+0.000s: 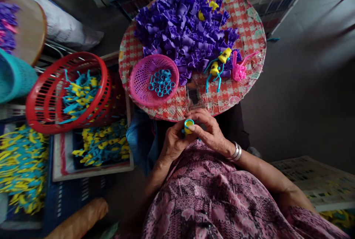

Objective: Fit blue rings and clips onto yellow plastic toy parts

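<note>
Both my hands meet just below the near rim of a round table (249,21) with a red checked cover. My left hand (173,141) and my right hand (210,132) are both closed on a small yellow plastic piece with a blue ring (189,125) on top. A pink basket (144,84) with several blue rings (162,82) stands on the table's near left. A big heap of purple plastic parts (185,28) fills the table's middle. Two yellow and blue assembled toys (217,67) and a pink piece (239,70) lie to the right of it.
A red basket (39,98) of yellow and blue toys stands at the left, above a tray (91,168) and a blue crate (69,194) with more of them. A teal basket (12,76) is at the far left. A white crate (318,183) lies at the lower right.
</note>
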`<state>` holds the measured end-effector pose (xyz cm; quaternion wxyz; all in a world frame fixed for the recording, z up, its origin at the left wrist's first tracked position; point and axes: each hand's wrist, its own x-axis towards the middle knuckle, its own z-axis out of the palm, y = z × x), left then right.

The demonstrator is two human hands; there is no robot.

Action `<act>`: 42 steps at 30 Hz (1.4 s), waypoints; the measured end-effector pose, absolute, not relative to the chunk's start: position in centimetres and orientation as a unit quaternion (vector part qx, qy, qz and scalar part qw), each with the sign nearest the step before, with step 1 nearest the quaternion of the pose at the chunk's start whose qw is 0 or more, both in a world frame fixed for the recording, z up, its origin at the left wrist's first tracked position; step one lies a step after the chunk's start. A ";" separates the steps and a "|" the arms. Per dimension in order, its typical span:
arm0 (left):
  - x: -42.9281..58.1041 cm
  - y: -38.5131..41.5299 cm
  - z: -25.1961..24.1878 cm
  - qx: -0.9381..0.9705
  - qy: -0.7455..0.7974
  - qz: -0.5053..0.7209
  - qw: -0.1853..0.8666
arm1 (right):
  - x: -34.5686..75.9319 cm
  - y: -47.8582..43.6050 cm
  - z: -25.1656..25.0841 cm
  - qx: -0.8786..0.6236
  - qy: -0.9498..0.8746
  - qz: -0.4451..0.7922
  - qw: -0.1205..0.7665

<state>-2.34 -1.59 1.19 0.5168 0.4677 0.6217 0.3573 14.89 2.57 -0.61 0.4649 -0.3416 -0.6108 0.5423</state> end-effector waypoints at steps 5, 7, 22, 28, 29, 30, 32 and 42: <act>-2.5 -1.7 0.9 0.437 0.604 0.356 0.564 | 15.0 2.9 0.3 -0.358 -0.595 0.569 0.440; -2.7 -1.7 1.0 0.427 0.585 0.354 0.592 | 15.4 3.5 0.7 -0.306 -0.604 0.603 0.422; -1.4 -1.3 1.7 0.489 0.651 0.348 0.465 | 14.0 1.9 -0.5 -0.402 -0.573 0.542 0.465; -2.6 -1.6 0.4 0.449 0.610 0.367 0.541 | 14.4 2.5 0.2 -0.393 -0.542 0.607 0.428; -2.8 -1.7 0.3 0.440 0.600 0.369 0.557 | 14.7 2.9 0.5 -0.373 -0.531 0.636 0.418; -3.0 -1.8 0.2 0.431 0.593 0.371 0.570 | 15.0 3.2 0.8 -0.350 -0.523 0.662 0.407; -3.2 -1.8 0.1 0.417 0.584 0.373 0.589 | 15.6 3.8 1.4 -0.304 -0.524 0.693 0.390; -2.3 -1.4 1.4 0.466 0.626 0.359 0.511 | 13.6 2.5 0.5 -0.369 -0.498 0.636 0.460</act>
